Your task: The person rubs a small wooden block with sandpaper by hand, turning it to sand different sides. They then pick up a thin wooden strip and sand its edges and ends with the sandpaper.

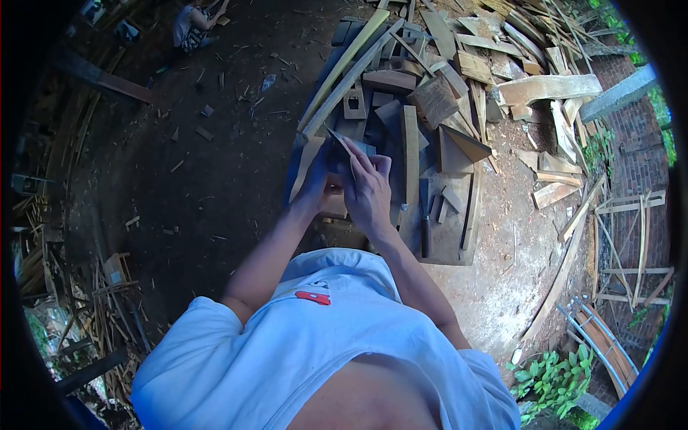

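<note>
My right hand (369, 188) is closed round a thin, flat, pointed piece (338, 136), whose tip points up and to the left; its material is hard to make out. Close beside it on the left is my left hand (319, 188), low and in shadow, with its fingers curled near a small wooden block (335, 208). What the left fingers hold, if anything, is hidden. Both hands are over the near left part of a wooden workbench (448, 247). A block with a hole (354, 104) lies just beyond them.
Long strips (351, 68) run along the bench's left edge. An upright-lying board (411, 154) and a chisel-like tool (426, 226) are right of my hands. Scrap wood (548, 87) is heaped at the upper right. A person (192, 27) sits at the upper left.
</note>
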A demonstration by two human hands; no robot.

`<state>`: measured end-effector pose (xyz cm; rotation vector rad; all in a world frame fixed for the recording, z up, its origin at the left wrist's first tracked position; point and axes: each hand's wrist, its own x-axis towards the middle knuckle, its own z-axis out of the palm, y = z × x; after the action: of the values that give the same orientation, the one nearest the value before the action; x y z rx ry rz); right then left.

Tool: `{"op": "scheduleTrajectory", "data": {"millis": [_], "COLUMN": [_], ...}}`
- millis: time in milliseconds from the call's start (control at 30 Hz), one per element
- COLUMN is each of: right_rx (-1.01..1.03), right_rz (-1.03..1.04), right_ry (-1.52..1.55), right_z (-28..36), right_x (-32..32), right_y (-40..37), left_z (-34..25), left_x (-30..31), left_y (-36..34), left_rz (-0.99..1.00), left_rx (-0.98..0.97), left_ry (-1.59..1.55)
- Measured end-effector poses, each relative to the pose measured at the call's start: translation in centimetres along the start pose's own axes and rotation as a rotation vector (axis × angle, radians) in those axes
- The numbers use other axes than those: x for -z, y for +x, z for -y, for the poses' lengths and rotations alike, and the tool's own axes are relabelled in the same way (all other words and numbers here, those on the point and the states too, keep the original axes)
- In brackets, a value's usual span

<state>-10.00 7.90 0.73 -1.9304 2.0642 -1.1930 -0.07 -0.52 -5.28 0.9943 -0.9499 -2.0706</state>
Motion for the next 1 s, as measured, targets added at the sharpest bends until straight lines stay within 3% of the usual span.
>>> {"op": "scheduleTrajectory", "data": {"millis": [67, 133, 200, 267, 400, 467, 533, 600, 700, 800, 833, 867, 933, 1000], "right_rx": [-0.02, -0.013, -0.021, -0.096, -0.014, -0.027, -0.052, -0.13, -0.006, -0.019, 0.005, -0.037, -0.106, -0.016], "right_rz": [0.051, 0.062, 0.034, 0.041, 0.048, 0.057, 0.032, 0.037, 0.039, 0.059, 0.031, -0.01, -0.012, -0.025], "right_ry": [0.141, 0.099, 0.111, 0.109, 0.143, 0.167, 0.082, 0.092, 0.084, 0.132, 0.095, 0.07, 0.053, 0.026], "right_z": [0.8, 0.2, -1.4, -1.9, 0.4, 0.5, -1.5, -1.8, 0.2, 0.5, -0.3, -1.2, -1.6, -0.8], "right_x": [-0.3, -0.5, -0.5, -1.1, -0.5, -0.6, -1.2, -1.7, -1.3, -0.8, -1.0, -1.2, -1.8, -1.5], "right_y": [-0.9, -0.8, 0.5, 1.3, -0.1, -0.3, 1.5, 2.2, 0.1, -0.1, 0.8, 2.0, 2.9, 1.5], "left_z": [0.5, -0.4, -1.0, -2.5, 0.0, -0.1, -0.6, -1.1, 1.2, 2.0, -0.6, -0.9, -1.5, -0.3], "left_x": [1.0, 1.5, 0.9, -2.4, 1.8, 1.5, 0.0, -1.0, 2.0, 2.5, -0.5, -1.0, -1.6, -0.6], "left_y": [1.2, 2.0, 0.3, -1.1, 3.1, 2.6, 1.1, 0.1, 2.3, 3.0, 0.5, 0.3, 0.3, 2.2], "left_rz": [0.029, -0.007, 0.013, -0.125, -0.103, -0.135, -0.073, -0.143, -0.031, -0.072, -0.077, -0.074, -0.162, -0.163], "left_rx": [-0.083, 0.126, 0.162, 0.103, -0.007, -0.048, -0.005, 0.059, -0.158, -0.168, -0.2, -0.198, 0.035, -0.019], "left_ry": [-0.025, -0.053, 0.085, 0.059, -0.139, -0.045, 0.144, 0.144, 0.063, 0.074, 0.173, 0.172, 0.186, 0.139]}}
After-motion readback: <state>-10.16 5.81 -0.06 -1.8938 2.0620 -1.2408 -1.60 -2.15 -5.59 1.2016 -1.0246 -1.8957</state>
